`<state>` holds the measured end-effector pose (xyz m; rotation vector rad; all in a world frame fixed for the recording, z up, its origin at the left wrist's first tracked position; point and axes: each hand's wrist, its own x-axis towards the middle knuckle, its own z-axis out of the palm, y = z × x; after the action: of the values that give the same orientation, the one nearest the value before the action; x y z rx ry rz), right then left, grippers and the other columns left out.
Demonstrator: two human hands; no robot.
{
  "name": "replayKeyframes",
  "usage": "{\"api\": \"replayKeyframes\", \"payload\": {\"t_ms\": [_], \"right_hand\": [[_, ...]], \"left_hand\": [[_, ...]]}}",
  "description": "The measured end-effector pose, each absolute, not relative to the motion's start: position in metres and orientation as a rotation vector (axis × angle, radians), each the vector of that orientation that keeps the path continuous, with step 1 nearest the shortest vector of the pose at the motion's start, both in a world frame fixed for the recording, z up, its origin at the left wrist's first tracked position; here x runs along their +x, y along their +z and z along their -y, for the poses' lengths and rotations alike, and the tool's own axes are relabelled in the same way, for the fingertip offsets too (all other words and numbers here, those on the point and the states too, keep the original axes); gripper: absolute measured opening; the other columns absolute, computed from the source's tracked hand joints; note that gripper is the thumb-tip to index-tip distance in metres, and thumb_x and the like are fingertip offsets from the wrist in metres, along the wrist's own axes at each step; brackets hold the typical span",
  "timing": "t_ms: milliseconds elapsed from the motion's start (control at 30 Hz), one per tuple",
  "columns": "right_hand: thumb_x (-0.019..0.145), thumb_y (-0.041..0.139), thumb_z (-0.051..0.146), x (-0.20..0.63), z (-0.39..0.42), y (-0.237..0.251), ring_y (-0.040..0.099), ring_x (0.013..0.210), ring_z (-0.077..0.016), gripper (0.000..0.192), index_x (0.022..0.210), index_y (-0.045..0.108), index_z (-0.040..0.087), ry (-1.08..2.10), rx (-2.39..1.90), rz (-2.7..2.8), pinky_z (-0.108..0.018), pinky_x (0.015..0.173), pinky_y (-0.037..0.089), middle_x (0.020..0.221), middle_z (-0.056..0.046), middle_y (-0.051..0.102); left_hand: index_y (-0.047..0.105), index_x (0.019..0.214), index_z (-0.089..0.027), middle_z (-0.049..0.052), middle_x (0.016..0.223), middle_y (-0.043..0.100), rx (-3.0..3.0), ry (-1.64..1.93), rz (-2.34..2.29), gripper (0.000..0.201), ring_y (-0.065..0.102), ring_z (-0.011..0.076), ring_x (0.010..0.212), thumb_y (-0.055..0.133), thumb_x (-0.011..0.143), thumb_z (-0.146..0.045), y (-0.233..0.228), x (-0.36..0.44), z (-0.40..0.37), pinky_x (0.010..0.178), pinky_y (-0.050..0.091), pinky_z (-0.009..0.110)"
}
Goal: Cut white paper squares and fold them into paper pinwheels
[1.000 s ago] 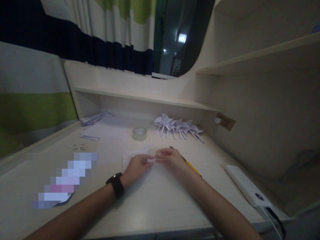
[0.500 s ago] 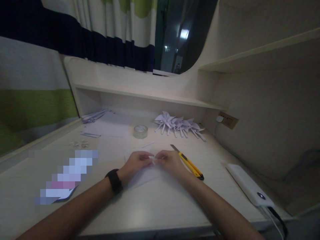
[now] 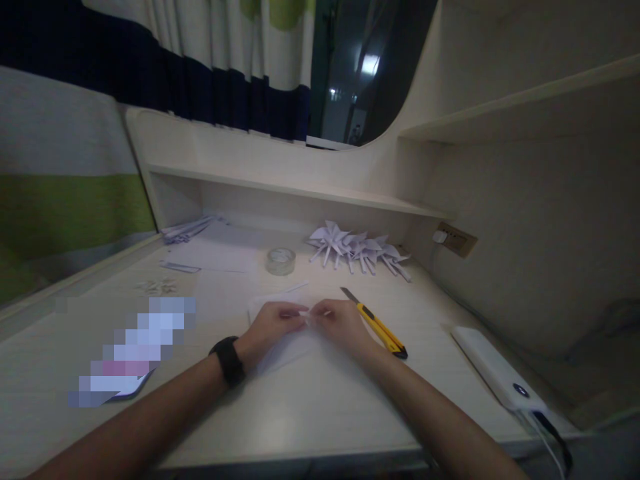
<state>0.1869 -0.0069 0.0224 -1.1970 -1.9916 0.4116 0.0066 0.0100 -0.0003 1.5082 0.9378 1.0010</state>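
We've got both hands meeting in the middle of the surface [image 3: 320, 407], pinching a small white folded paper piece [image 3: 306, 317] between the fingertips. The left hand [image 3: 273, 327], with a black watch [image 3: 227, 361] on its wrist, has its fingers curled and closed on the left end of the piece. The right hand [image 3: 343, 323] is closed the same way on the right end, so the two sets of fingertips nearly touch. The piece sits just above a white paper sheet [image 3: 287, 350] that lies flat under our hands.

Just to the right of the right hand is a yellow utility knife [image 3: 375, 323] with its blade out, lying at a slant, close to the hand but we can't tell if it's touching. Farther back, a clear tape roll [image 3: 281, 261] stands near the middle, and right of it there's a heap of white folded paper pinwheels [image 3: 357, 250] under the low shelf [image 3: 300, 193]. More paper sheets [image 3: 220, 257] and paper strips [image 3: 187, 231] lie back left. A white power bank [image 3: 497, 377] with a cable rests near the right edge, well apart from our hands. A wall socket [image 3: 453, 239] sits on the side panel behind it.
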Motion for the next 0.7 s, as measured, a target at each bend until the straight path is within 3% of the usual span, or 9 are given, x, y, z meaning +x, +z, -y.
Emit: {"api": "replayKeyframes", "payload": {"t_ms": [400, 700], "right_hand": [[0.075, 0.061, 0.012, 0.1905, 0.0053, 0.0156, 0.066, 0.076, -0.0163, 0.014, 0.082, 0.071, 0.02, 0.066, -1.2, 2.19, -0.023, 0.072, 0.045, 0.082, -0.003, 0.073], [0.072, 0.059, 0.01, 0.1867, 0.009, 0.0118, 0.066, 0.075, -0.0173, 0.017, 0.078, 0.071, 0.02, -0.049, -1.27, 2.227, -0.024, 0.07, 0.044, 0.08, -0.004, 0.073]], "left_hand": [[0.073, 0.098, -0.012, 0.009, 0.084, 0.074, 1.823, 0.982, -1.087, 0.032, 0.067, 0.0233, 0.076, 0.064, 0.07, -0.025, -0.001, 0.004, -0.0125, 0.074, 0.049, 0.034], [0.073, 0.099, -0.016, 0.008, 0.092, 0.074, 1.937, 0.977, -1.095, 0.029, 0.067, 0.0246, 0.085, 0.063, 0.072, -0.023, -0.0044, 0.003, -0.0133, 0.081, 0.048, 0.035]]}}
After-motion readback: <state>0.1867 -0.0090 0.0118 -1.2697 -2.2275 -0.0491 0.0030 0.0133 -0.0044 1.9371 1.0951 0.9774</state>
